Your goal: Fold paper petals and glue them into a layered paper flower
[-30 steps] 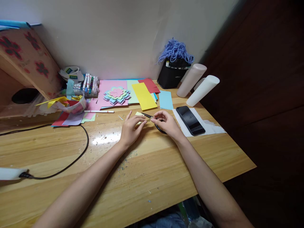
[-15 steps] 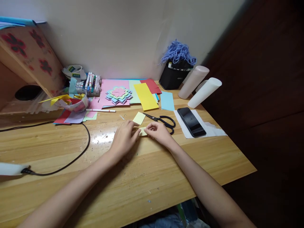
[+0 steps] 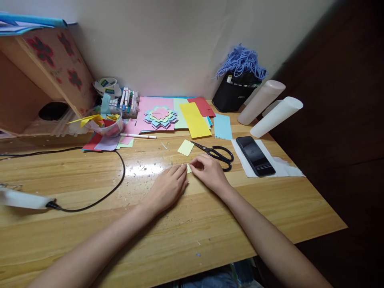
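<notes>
Between my two hands a small pale yellow piece of paper (image 3: 189,169) lies on the wooden table, mostly covered by fingers. My left hand (image 3: 169,186) rests palm down, its outstretched fingers lying over the paper's left part. My right hand (image 3: 211,173) pinches the paper's right edge between thumb and fingertips. Just beyond them is a loose pale yellow paper square (image 3: 185,148). Black-handled scissors (image 3: 214,154) lie partly behind my right hand, closed, with the tip close to that square.
A layered paper flower (image 3: 161,116) sits on coloured sheets by the wall. Right of my hands are a phone (image 3: 255,156) on white paper and two white rolls (image 3: 276,116). A scrap tub (image 3: 109,127), a black cable (image 3: 120,180) and a cardboard box (image 3: 57,68) occupy the left.
My left hand has gone from holding the paper's left edge with its fingertips to lying flat over it. The whole view has shifted, so things appear farther right.
</notes>
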`<action>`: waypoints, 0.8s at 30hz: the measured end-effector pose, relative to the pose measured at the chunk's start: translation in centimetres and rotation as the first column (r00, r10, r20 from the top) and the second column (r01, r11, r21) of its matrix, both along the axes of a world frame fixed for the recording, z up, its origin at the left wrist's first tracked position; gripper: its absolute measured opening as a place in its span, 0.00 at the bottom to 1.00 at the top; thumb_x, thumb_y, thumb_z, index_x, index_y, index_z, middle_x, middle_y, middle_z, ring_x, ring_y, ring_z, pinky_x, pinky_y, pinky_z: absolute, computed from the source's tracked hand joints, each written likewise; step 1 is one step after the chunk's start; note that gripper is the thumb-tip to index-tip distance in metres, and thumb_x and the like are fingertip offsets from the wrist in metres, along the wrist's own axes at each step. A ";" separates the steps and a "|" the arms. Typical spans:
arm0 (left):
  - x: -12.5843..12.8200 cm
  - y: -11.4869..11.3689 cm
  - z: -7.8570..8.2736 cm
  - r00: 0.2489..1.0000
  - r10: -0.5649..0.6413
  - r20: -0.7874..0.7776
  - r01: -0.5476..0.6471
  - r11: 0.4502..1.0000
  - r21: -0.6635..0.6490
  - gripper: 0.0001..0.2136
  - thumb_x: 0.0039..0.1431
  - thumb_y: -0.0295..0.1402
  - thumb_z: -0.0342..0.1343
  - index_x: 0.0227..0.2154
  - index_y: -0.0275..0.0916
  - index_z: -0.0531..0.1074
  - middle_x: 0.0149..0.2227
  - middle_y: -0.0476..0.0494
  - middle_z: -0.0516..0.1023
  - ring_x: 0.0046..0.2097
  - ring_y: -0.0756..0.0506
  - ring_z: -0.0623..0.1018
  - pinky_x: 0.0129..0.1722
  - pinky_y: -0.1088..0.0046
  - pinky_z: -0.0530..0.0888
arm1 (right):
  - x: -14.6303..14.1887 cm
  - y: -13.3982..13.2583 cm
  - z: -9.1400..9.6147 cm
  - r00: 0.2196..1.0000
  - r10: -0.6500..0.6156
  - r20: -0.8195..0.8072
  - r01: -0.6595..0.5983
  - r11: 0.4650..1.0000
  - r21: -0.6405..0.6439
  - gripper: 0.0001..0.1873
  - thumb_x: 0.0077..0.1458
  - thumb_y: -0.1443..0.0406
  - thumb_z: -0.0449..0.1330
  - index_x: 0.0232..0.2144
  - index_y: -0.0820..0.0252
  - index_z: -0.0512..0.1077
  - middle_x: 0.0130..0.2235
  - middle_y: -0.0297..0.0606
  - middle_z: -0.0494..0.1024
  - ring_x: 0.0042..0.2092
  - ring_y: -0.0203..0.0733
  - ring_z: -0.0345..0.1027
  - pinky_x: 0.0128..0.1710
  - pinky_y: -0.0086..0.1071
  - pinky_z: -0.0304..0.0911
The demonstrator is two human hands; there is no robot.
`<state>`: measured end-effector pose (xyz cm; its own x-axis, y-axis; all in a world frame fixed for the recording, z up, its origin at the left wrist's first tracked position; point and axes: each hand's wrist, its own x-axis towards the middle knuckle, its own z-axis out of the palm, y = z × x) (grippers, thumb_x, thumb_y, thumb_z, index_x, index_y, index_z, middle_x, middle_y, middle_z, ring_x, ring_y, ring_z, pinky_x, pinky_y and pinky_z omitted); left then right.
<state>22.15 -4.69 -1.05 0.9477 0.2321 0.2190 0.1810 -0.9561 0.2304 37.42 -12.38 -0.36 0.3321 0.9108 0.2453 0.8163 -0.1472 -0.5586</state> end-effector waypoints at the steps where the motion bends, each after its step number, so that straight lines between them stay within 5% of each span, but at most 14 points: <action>1: 0.0 0.0 0.1 1.000 -0.004 -0.004 0.004 1.000 -0.002 0.16 0.61 0.33 0.40 0.48 0.32 0.62 0.49 0.36 0.68 0.50 0.41 0.68 0.47 0.62 0.68 | 0.0 -0.1 0.2 0.998 0.027 0.053 -0.027 1.000 -0.007 0.05 0.51 0.68 0.54 0.25 0.59 0.69 0.29 0.37 0.72 0.34 0.39 0.64 0.32 0.30 0.59; 9: 0.0 -0.1 0.3 1.000 0.001 -0.018 -0.001 1.000 -0.026 0.17 0.60 0.34 0.40 0.49 0.33 0.61 0.50 0.36 0.68 0.52 0.41 0.66 0.48 0.62 0.67 | 0.3 -0.5 0.8 0.947 0.185 0.264 -0.172 0.982 -0.071 0.07 0.53 0.69 0.52 0.28 0.60 0.70 0.31 0.39 0.71 0.37 0.41 0.62 0.35 0.31 0.58; 24: 0.0 0.1 0.7 0.997 -0.032 -0.065 0.034 0.999 0.030 0.18 0.61 0.34 0.39 0.50 0.30 0.61 0.51 0.35 0.66 0.51 0.41 0.66 0.49 0.62 0.66 | 0.8 -0.5 0.7 0.935 0.258 0.243 -0.248 0.966 -0.074 0.06 0.52 0.71 0.53 0.26 0.61 0.69 0.31 0.39 0.70 0.36 0.40 0.62 0.36 0.31 0.59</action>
<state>22.15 -4.63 -0.39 0.9672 0.1946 0.1636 0.1628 -0.9684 0.1889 38.23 -12.83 0.29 0.0225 0.9677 0.2510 0.9416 0.0639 -0.3307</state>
